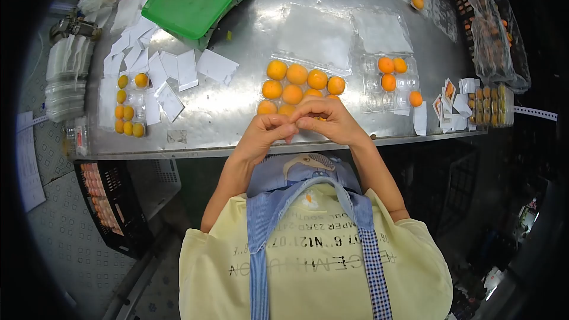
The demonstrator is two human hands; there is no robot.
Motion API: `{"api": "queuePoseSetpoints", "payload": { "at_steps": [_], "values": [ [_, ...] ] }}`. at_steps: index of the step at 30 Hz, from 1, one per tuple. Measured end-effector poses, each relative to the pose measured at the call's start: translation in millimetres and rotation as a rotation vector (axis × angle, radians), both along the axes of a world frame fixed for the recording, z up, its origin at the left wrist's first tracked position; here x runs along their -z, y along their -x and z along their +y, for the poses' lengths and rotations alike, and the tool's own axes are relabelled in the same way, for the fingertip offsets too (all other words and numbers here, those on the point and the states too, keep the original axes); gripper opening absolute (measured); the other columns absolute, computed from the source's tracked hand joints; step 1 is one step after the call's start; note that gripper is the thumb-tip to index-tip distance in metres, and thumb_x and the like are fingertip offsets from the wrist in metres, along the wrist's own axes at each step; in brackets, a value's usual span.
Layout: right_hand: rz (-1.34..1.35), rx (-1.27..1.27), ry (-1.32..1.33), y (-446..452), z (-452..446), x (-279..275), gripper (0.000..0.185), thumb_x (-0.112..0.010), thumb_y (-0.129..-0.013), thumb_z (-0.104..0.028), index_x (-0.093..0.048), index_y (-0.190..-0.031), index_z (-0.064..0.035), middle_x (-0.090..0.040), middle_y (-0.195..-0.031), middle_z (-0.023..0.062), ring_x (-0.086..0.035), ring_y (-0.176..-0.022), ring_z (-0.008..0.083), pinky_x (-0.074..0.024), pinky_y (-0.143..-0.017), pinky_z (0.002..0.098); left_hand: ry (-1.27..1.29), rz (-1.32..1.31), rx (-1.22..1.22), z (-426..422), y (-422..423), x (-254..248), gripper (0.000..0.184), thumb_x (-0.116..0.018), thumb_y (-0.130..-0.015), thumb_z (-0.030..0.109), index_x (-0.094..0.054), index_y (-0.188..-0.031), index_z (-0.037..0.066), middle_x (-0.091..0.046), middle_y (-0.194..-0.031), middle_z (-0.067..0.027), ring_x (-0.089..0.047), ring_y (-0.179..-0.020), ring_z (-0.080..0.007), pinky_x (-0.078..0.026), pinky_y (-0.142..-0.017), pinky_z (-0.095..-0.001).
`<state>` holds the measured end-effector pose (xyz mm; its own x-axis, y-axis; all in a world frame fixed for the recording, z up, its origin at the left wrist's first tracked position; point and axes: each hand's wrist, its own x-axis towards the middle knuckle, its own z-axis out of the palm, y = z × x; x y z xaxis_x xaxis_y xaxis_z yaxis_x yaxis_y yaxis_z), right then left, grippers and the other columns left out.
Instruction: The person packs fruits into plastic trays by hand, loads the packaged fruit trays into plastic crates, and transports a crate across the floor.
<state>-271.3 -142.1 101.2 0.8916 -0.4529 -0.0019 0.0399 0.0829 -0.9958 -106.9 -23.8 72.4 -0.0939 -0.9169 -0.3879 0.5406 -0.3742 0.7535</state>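
Observation:
My left hand (pixel 268 134) and my right hand (pixel 328 121) meet above the near edge of the metal table, their fingertips pinched together. Whatever is between the fingers, if anything, is too small or hidden to make out. Just beyond them lies an open clear plastic tray (pixel 284 65) holding rows of round orange fruits (pixel 297 74). My right hand covers part of the front rows. The tray's clear lid (pixel 314 32) is folded back flat on the table.
Right of it, another open clear tray (pixel 372 83) holds several fruits; a third tray (pixel 135 99) stands left. White cards (pixel 179 70) lie scattered near a green bin (pixel 198 0). Stacked clear trays (pixel 68 77) are far left, filled packs (pixel 492 105) right. A black crate (pixel 109 207) stands below.

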Motion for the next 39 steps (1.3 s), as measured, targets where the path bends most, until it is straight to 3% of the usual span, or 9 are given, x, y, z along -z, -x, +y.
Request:
{"api": "queuePoseSetpoints", "payload": {
  "at_steps": [7, 14, 19, 22, 26, 31, 32, 37, 39],
  "values": [
    [-0.064, -0.025, -0.301, 5, 12, 8, 0.011, -0.059, -0.087, -0.004, -0.062, -0.094, 0.0038, -0.061, -0.088, 0.0063, -0.061, -0.080, 0.0143, -0.0487, -0.072, 0.0254, -0.009, 0.164, 0.143, 3, 0, 4, 0.016, -0.067, -0.082, 0.016, -0.063, -0.087, 0.002, -0.060, -0.076, -0.0043, -0.055, -0.070, -0.0126, -0.044, -0.067, -0.0259],
    [-0.080, 0.075, -0.261, 13, 31, 9, 0.010, -0.056, -0.088, -0.003, -0.062, -0.093, 0.0043, -0.061, -0.084, 0.0072, -0.062, -0.077, 0.0158, -0.0503, -0.070, 0.0268, -0.031, 0.372, 0.273, 1, 0, 16, 0.015, -0.066, -0.082, 0.012, -0.065, -0.091, 0.000, -0.061, -0.079, -0.0040, -0.056, -0.070, -0.0109, -0.044, -0.064, -0.0235],
    [-0.075, 0.288, 0.056, 23, 53, 22, 0.013, -0.058, -0.088, -0.009, -0.062, -0.092, 0.0026, -0.062, -0.083, 0.0076, -0.059, -0.077, 0.0140, -0.0465, -0.069, 0.0254, -0.044, 0.177, 0.401, -3, 3, 7, 0.028, -0.067, -0.079, 0.022, -0.061, -0.089, -0.003, -0.057, -0.075, -0.0055, -0.053, -0.070, -0.0141, -0.042, -0.064, -0.0246],
    [-0.103, 0.375, 0.039, 34, 68, 18, 0.014, -0.059, -0.087, -0.012, -0.063, -0.091, 0.0012, -0.061, -0.082, 0.0072, -0.059, -0.077, 0.0139, -0.0455, -0.070, 0.0254, 0.039, 0.131, 0.426, -3, 18, -3, 0.028, -0.069, -0.079, 0.028, -0.059, -0.076, 0.002, -0.053, -0.071, -0.0037, -0.049, -0.066, -0.0132, -0.039, -0.061, -0.0258],
    [-0.227, 0.391, -0.093, 63, 84, 19, 0.013, -0.060, -0.087, -0.010, -0.063, -0.091, 0.0023, -0.061, -0.083, 0.0064, -0.059, -0.078, 0.0122, -0.0469, -0.071, 0.0256, 0.032, 0.190, 0.457, 3, 46, -14, 0.026, -0.069, -0.078, 0.026, -0.058, -0.073, 0.004, -0.052, -0.069, -0.0036, -0.048, -0.065, -0.0138, -0.039, -0.061, -0.0271],
    [-0.268, 0.471, -0.236, 139, 109, 18, 0.011, -0.059, -0.088, -0.007, -0.062, -0.088, 0.0035, -0.059, -0.082, 0.0057, -0.060, -0.075, 0.0122, -0.0471, -0.067, 0.0236, -0.001, 0.223, 0.512, 11, 121, -10, 0.024, -0.071, -0.077, 0.023, -0.061, -0.076, 0.001, -0.057, -0.070, -0.0058, -0.052, -0.065, -0.0152, -0.043, -0.062, -0.0274],
    [-0.204, 0.557, 0.033, 161, 115, 23, 0.010, -0.056, -0.089, -0.004, -0.061, -0.088, 0.0045, -0.059, -0.082, 0.0062, -0.060, -0.071, 0.0124, -0.0483, -0.065, 0.0226, -0.013, 0.175, 0.558, 13, 141, -9, 0.021, -0.071, -0.078, 0.020, -0.062, -0.078, 0.001, -0.058, -0.071, -0.0052, -0.053, -0.064, -0.0139, -0.044, -0.062, -0.0257],
    [-0.112, 0.854, -0.048, 288, 159, 50, 0.010, -0.058, -0.088, -0.007, -0.061, -0.090, 0.0021, -0.061, -0.084, 0.0065, -0.060, -0.076, 0.0119, -0.0496, -0.069, 0.0250, -0.030, -0.079, 0.705, 21, 265, 1, 0.012, -0.065, -0.084, 0.011, -0.064, -0.089, 0.000, -0.062, -0.080, -0.0035, -0.055, -0.069, -0.0094, -0.045, -0.066, -0.0219],
    [-0.155, 1.052, -0.341, 356, 166, 70, 0.016, -0.057, -0.089, -0.011, -0.060, -0.098, 0.0010, -0.063, -0.088, 0.0084, -0.061, -0.079, 0.0136, -0.0499, -0.071, 0.0249, -0.026, -0.124, 0.699, 23, 317, 0, 0.010, -0.062, -0.086, 0.009, -0.064, -0.091, 0.001, -0.062, -0.084, -0.0031, -0.055, -0.071, -0.0089, -0.045, -0.068, -0.0212]
  ]
}}
